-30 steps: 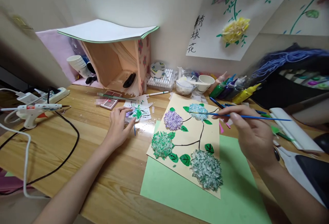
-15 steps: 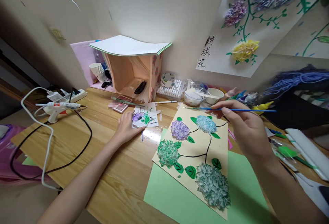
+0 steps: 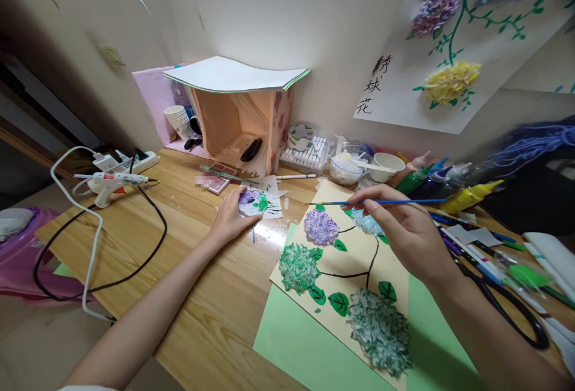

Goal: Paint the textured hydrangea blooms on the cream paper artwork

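While crosswise, paintbrush (image 3: 413, 202) tip leftward.

Pale wall (image 3: 251, 20) behind desk's (image 3: 224, 295) back edge, w/ small yellowish plate (image 3: 112, 55) up L & paper sheet (image 3: 413, 79) w/ raised flowers up R. Desk top = lt. wood grain, bright glare (image 3: 272, 234) nr. mid. Pink plastic item (image 3: 40, 268), type unclear, by L edge; greyish floor (image 3: 36, 343) below.
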Available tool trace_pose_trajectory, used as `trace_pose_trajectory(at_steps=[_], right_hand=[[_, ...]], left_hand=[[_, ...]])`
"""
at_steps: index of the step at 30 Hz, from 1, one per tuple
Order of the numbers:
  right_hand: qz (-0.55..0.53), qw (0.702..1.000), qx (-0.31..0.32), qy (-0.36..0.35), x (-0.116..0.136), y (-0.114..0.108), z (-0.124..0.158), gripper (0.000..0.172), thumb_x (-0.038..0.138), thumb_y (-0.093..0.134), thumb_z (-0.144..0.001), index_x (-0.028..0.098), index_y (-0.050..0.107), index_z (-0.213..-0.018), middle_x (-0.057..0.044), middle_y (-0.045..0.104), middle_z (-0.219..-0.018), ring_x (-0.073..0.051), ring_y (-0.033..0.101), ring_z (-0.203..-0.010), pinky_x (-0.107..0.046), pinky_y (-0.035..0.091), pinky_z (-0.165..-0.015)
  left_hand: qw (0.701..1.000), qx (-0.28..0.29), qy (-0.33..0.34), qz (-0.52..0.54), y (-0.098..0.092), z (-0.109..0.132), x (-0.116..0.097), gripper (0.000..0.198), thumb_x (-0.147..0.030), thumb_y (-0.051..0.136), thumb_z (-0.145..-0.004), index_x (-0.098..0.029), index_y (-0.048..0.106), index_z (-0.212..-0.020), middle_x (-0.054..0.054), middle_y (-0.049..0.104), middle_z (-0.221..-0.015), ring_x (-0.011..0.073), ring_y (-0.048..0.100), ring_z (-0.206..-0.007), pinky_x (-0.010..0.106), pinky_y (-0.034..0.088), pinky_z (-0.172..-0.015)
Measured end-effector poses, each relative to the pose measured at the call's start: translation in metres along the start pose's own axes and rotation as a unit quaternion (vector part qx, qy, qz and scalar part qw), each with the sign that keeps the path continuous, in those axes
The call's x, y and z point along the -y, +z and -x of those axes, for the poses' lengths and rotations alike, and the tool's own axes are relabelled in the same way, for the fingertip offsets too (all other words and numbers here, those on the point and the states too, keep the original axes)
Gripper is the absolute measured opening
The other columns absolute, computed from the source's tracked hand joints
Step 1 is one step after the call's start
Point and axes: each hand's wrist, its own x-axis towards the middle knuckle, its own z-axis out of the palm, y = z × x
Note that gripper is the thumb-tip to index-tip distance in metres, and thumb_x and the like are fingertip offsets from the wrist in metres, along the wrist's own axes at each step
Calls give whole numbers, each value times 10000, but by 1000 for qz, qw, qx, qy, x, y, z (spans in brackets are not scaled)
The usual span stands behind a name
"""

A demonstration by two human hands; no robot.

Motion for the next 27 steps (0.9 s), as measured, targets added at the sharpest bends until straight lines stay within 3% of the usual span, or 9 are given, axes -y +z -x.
trace_pose_trajectory(at_steps=[6,10,14,27], right_hand=[[-18,999,10,-48,3,8,3,184,311,454,-931,230,618,-946,-23,641,-916,-164,611,-885,-291,474,-760],[-7,995,7,-101,4,18,7,162,243,458,-925,239,608,-988,-23,651,-945,-166,609,-924,-300,477,-790],[38,990,4,-139,4,24,6,165,186,463,-910,229,599,-993,-31,666,-929,-172,612,-905,-307,474,-777],[71,984,19,-162,-2,25,4,186,141,469,-898,212,610,-996,-42,665,-933,-166,594,-906,-296,465,-776]], left_hand=[[996,-50,48,58,-14,3,-30,758,-430,733,-682,-201,380,-1312,113,507,-1302,246,482,-1221,392,381,-1056],[988,-32,110,107,-18,5,-63,835,-409,750,-676,-229,313,-1364,116,491,-1310,254,491,-1206,416,415,-1020],[977,-23,164,134,-13,1,-83,876,-404,758,-671,-222,282,-1384,134,466,-1319,272,469,-1222,451,419,-1011],[971,-20,196,134,-8,0,-95,841,-403,751,-684,-178,309,-1363,150,466,-1319,248,444,-1248,430,387,-1050]])
